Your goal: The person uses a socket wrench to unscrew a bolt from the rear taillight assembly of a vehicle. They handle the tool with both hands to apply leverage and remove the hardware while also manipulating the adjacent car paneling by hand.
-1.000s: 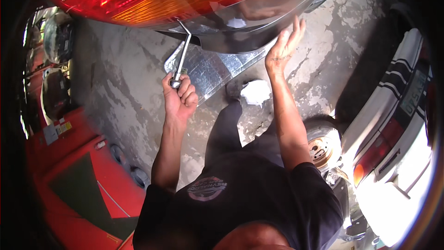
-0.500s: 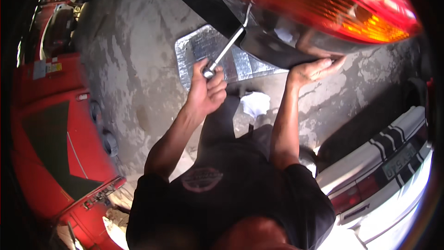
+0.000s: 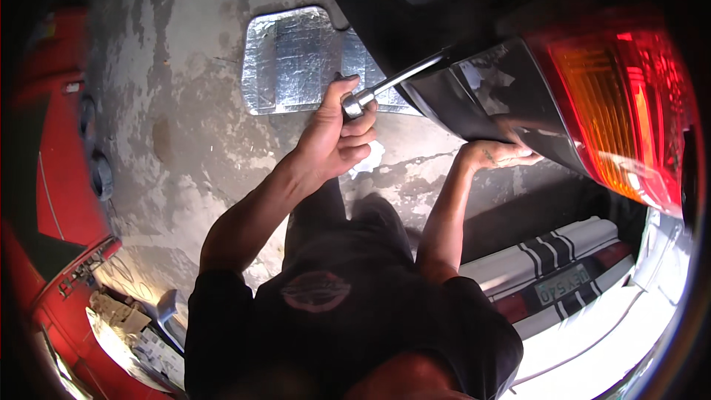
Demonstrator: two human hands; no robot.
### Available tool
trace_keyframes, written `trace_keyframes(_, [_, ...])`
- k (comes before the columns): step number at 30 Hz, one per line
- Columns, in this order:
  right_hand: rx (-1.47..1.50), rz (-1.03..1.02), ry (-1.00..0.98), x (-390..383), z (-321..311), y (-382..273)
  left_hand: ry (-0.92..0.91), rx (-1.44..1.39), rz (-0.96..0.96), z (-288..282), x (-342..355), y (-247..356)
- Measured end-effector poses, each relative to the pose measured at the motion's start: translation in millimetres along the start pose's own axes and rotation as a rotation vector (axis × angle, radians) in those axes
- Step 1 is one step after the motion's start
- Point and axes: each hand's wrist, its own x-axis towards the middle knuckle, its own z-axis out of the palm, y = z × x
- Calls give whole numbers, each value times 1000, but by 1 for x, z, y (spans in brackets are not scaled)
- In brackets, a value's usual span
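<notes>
My left hand [image 3: 344,126] is closed around the head of a chrome socket wrench [image 3: 406,74]. Its shiny shaft slants up and right to the dark car bumper [image 3: 452,100], where the far tip is hard to make out. Under the lower edge of that bumper, my right hand [image 3: 500,154] holds it from below, with the fingers partly hidden. A red and amber tail light [image 3: 615,104] sits on the car to the right of the bumper.
A silver foil sheet [image 3: 289,59] lies on the worn concrete floor, with a white cloth [image 3: 368,157] nearer to me. Red bodywork [image 3: 70,170] stands at the left. A white striped car part with a plate [image 3: 552,259] is at the lower right.
My view has swung to the right, so the tail light sits lower and farther right. The wrench now lies at a flatter slant. Both hands keep their holds.
</notes>
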Motion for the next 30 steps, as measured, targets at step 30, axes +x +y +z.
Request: trace_keyframes(30, [-955,-885,198,5,-13,51,-79,2027,1438,-29,23,66])
